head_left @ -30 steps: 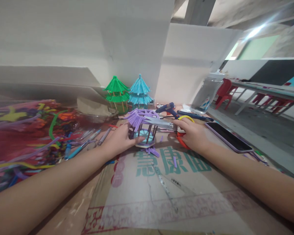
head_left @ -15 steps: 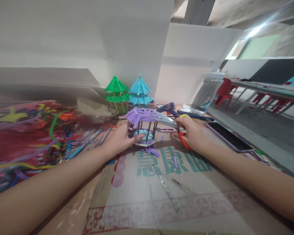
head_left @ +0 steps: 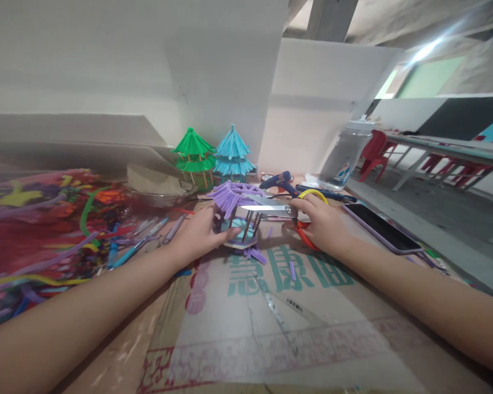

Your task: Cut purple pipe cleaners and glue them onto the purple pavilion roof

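My left hand (head_left: 203, 232) is closed around the near left side of a small purple model pavilion (head_left: 230, 198), its thumb on the pale blue round base (head_left: 241, 227). Dark posts hold up the pavilion's roof, which has purple strips on its left and a bare frame on its right. My right hand (head_left: 322, 221) grips a pair of scissors (head_left: 271, 208) with yellow and orange handles. The blades point left, apart, and lie across the pavilion's right side by the roof edge. Purple strip offcuts (head_left: 255, 255) lie below the base.
Green (head_left: 194, 150) and blue (head_left: 233, 150) finished pavilions stand behind. A blue glue gun (head_left: 280, 180), a clear water bottle (head_left: 347, 153) and a phone (head_left: 382, 229) are at the right. Colourful pipe cleaners (head_left: 36, 235) and pens (head_left: 142, 243) fill the left. Printed cardboard (head_left: 271, 328) covers the front.
The upper scissor blade has swung down from the roof's edge to in front of the posts. The pavilion is tilted slightly in my left hand.
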Action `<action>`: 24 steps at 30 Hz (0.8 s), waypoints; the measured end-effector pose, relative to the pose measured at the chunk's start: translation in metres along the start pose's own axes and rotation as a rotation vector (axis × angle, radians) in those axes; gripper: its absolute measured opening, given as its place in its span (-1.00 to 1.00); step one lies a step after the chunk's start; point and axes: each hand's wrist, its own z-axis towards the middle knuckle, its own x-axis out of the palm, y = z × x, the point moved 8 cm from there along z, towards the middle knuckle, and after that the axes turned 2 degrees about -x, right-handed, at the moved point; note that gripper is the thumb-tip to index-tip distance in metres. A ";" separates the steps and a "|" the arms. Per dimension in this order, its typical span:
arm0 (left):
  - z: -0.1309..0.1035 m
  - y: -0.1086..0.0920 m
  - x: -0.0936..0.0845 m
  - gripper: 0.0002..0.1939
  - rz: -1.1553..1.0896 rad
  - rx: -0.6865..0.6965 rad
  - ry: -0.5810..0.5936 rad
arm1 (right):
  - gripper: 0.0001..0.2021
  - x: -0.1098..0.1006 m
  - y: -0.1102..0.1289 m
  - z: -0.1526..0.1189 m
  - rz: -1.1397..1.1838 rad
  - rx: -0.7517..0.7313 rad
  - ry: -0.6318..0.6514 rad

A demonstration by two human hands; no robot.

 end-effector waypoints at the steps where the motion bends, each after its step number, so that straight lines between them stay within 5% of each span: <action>1: 0.000 -0.001 0.000 -0.47 -0.004 0.004 -0.004 | -0.66 -0.001 0.001 0.000 -0.013 -0.012 -0.006; 15: -0.004 -0.001 0.000 -0.50 -0.027 0.008 -0.014 | -0.65 -0.015 0.007 0.002 -0.051 -0.106 -0.063; 21: -0.003 0.004 0.001 -0.50 -0.059 -0.037 -0.027 | -0.60 -0.002 -0.010 -0.004 0.035 0.098 0.095; 24: -0.002 0.006 0.000 -0.48 -0.070 -0.048 -0.034 | -0.55 0.001 -0.015 -0.004 0.077 0.180 0.075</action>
